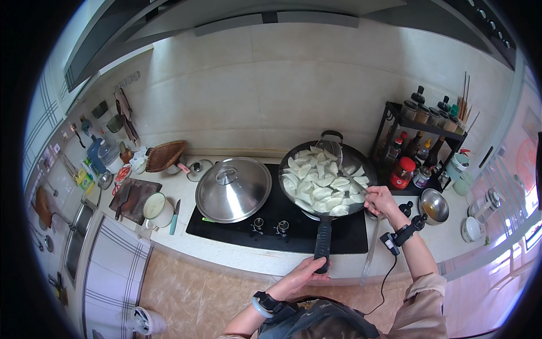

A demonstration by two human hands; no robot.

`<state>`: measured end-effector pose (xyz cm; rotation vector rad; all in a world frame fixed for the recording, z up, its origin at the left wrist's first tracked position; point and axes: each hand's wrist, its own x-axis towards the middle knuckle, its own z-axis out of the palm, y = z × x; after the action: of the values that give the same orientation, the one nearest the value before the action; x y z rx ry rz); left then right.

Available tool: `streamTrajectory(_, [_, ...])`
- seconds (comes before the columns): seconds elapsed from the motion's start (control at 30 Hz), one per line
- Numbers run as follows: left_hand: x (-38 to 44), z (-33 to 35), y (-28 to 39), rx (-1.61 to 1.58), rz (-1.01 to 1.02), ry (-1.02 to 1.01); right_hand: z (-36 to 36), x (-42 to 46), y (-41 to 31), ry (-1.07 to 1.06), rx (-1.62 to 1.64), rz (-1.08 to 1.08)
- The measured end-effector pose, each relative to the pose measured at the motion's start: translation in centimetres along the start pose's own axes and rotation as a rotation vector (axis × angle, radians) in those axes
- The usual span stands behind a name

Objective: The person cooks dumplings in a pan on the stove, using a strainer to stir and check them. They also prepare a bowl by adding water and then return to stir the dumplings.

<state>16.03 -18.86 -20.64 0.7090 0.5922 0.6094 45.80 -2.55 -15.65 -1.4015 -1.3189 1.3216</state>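
A dark wok sits on the right side of the black cooktop, filled with pale, flat slices of food. My left hand is closed around the end of the wok's long black handle. In my right hand, above the wok's right rim, is the handle of a metal cooking utensil. Its shaft slants over the slices to a broad head at the far side of the wok; steam or glare blurs that head, so its exact type is unclear.
A large steel lid rests on the cooktop's left. Further left are a white enamel mug, a knife with a turquoise handle and a cutting board. At right stand a black spice rack and a steel bowl.
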Motion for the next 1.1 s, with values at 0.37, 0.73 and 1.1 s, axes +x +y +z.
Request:
streamTrajectory(0.37, [-0.1, 0.3, -0.1, 0.022, 0.043, 0.025, -0.9, -6.3, -2.4, -0.086, -0.090, 0.027])
streamTrajectory(0.73, [-0.1, 0.9, 0.2, 0.084, 0.088, 0.045, -2.5, -15.2, -5.3, -0.004, -0.562, -0.199])
streamTrajectory(1.1, [-0.1, 0.9, 0.1, 0.078, 0.078, 0.054, -1.6, -21.0, -8.9, 0.042, -0.779, -0.328])
